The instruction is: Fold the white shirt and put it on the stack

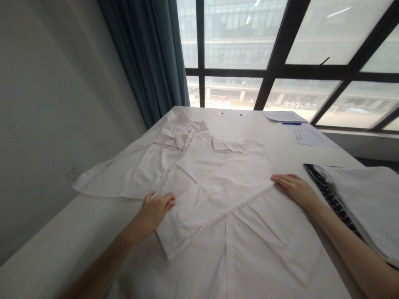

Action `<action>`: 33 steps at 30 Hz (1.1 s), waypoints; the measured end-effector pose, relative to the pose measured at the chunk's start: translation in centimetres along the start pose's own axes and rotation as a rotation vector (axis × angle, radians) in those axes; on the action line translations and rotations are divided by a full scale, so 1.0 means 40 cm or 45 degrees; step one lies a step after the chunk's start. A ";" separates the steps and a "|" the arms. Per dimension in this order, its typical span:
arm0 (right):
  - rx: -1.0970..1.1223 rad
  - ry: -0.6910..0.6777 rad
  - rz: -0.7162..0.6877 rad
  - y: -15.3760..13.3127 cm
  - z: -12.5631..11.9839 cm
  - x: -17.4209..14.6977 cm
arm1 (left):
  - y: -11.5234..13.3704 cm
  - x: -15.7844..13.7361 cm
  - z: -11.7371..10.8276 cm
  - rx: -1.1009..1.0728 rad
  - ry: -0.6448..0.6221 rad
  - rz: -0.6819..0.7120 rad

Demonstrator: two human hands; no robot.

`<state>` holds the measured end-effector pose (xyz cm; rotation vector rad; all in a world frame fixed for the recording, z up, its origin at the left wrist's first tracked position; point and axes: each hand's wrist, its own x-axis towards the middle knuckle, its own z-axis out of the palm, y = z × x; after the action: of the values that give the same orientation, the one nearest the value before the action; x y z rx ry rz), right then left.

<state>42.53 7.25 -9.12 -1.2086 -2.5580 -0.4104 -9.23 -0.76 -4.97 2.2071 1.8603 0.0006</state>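
A white shirt [218, 182] lies spread and wrinkled across the table, its collar toward the far side and one sleeve folded across its front. My left hand [158, 209] is at the left edge of that sleeve, fingers curled over the cloth; a little of the fabric appears gripped beneath them. On the other side, my right hand [293, 189] rests flat with fingers stretched out, its fingertips touching the shirt's right edge. More white cloth with a long seam spreads toward me below the sleeve.
The white table [249, 126] carries papers [285, 116] and a blue pen [291, 123] at the far right. Folded white and black cloth [364, 199] lies beside my right forearm. A grey wall [46, 124] borders the left; a blue curtain [152, 54] and windows stand behind.
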 end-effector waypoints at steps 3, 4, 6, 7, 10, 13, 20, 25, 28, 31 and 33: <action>-0.035 0.032 0.046 -0.003 -0.008 0.002 | 0.001 0.000 -0.011 -0.049 -0.001 0.002; -0.051 0.048 0.059 -0.003 -0.011 0.001 | 0.001 0.000 -0.016 -0.069 -0.015 -0.007; -0.082 0.074 0.075 -0.002 -0.017 -0.001 | 0.001 -0.001 -0.025 -0.106 -0.038 -0.025; -0.098 0.086 0.081 -0.001 -0.019 -0.002 | 0.001 -0.001 -0.029 -0.119 -0.043 -0.028; -0.153 0.113 0.105 0.001 -0.019 -0.006 | 0.003 -0.004 -0.037 -0.141 -0.048 -0.011; -0.200 0.126 0.126 0.000 -0.014 -0.006 | 0.010 -0.007 -0.039 -0.147 -0.080 0.010; -0.127 0.074 0.085 0.007 -0.017 -0.004 | -0.002 -0.027 -0.002 0.027 0.068 0.069; 0.119 0.029 0.121 -0.037 -0.029 0.025 | 0.032 -0.041 0.015 0.096 0.438 0.300; 0.305 -0.015 0.148 -0.107 -0.037 0.064 | 0.097 -0.051 0.019 0.056 0.372 0.559; 0.467 -0.084 0.114 -0.169 -0.039 0.098 | 0.155 -0.063 0.032 0.097 0.221 0.698; 0.513 -0.084 0.115 -0.189 -0.037 0.109 | 0.175 -0.069 0.041 0.182 0.205 0.711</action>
<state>34.13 5.16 -7.17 -1.1908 -2.4636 0.1632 -2.68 -4.79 -4.77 2.8262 1.2811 0.1563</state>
